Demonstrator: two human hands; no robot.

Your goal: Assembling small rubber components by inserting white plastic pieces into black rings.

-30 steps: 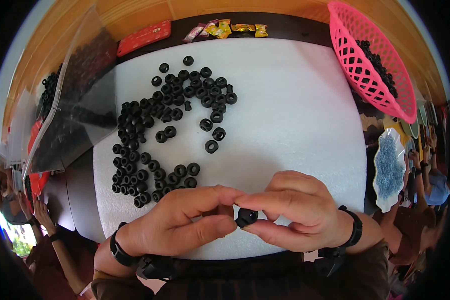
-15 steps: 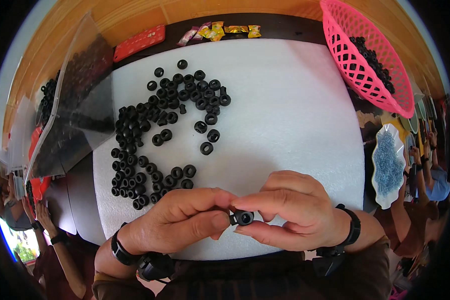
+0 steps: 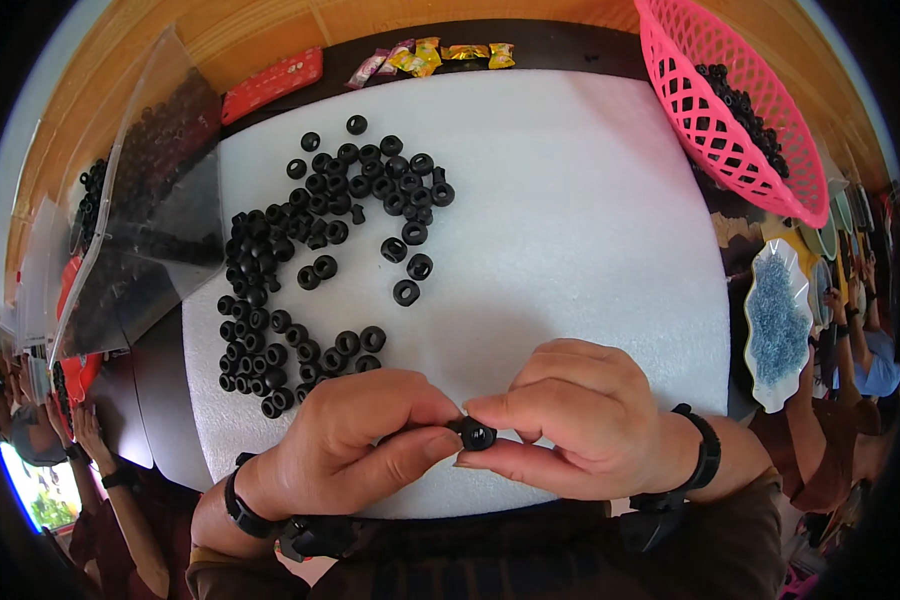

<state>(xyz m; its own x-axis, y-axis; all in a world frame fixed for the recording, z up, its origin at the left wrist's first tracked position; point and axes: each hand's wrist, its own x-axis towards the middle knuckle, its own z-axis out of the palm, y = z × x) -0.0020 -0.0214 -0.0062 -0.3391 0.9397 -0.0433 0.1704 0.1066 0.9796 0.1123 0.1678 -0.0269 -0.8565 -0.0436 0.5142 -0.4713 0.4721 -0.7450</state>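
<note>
Black piece point(image 3: 479, 435), between left grip point(image 3: 360, 445) and right grip point(image 3: 590, 425)

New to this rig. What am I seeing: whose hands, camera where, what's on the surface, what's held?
There's no robot: these are a person's bare hands. Every picture comes from the left of two fisheye cameras on that person's head, looking down, so straight edges bend.

The left hand and right hand hold one small black part between their fingertips.

Black rings lie on the white mat, mostly toward its left. Around it are a clear bin, a pink basket with black pieces inside, and a white dish of blue bits.
</note>
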